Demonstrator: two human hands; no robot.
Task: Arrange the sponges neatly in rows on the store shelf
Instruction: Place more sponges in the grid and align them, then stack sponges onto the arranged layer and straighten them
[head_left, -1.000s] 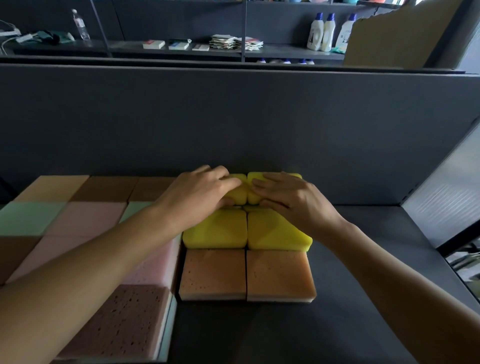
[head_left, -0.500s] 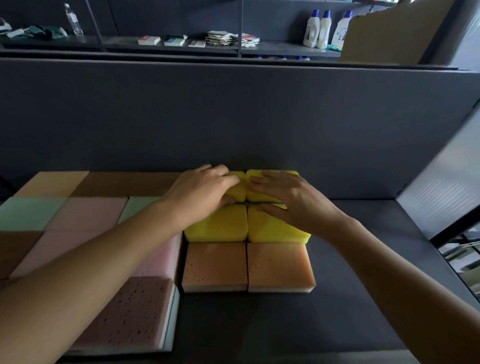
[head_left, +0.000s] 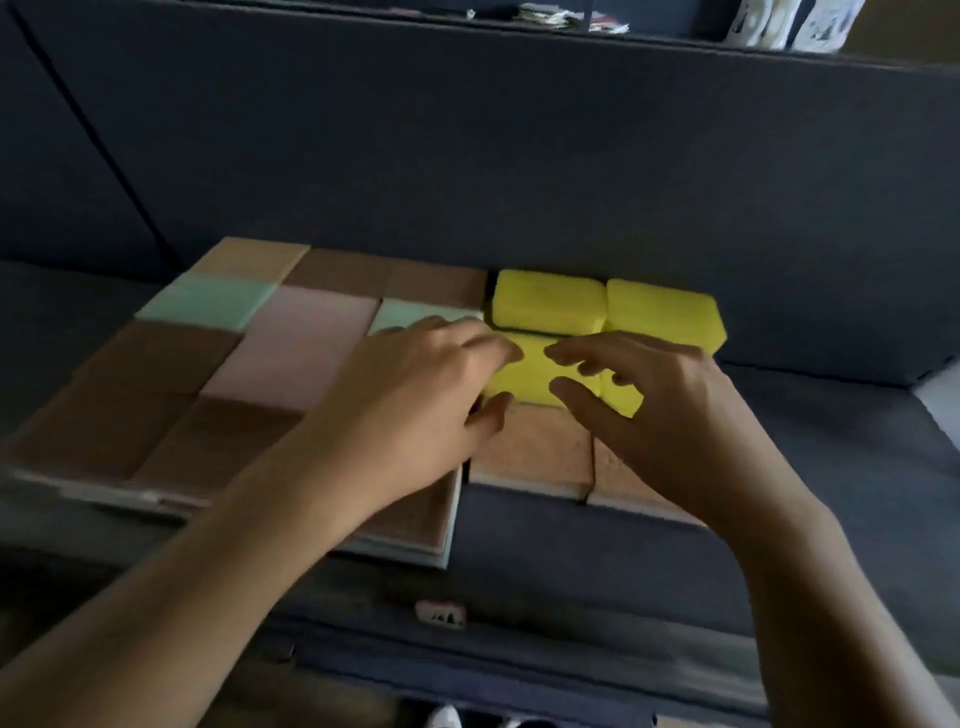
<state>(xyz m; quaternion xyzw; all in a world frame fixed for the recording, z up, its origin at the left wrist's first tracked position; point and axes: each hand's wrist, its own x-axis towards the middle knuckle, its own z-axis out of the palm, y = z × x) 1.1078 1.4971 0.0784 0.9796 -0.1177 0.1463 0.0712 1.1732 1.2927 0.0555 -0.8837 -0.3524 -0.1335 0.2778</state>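
Pulled back now: left hand and right hand, off the rear yellow sponges, left snug against the back panel; fingers are held loose, nothing gripped, so that row looks settled.

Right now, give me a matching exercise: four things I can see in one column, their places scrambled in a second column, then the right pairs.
Things
1. yellow sponges
2. pink sponge
3. orange sponges
4. bottles

Places
A. beyond the panel, top right
B. between two green sponges
C. two rows reaching the panel
D. directly in front of the yellow ones

Pairs: 1-C, 2-B, 3-D, 4-A
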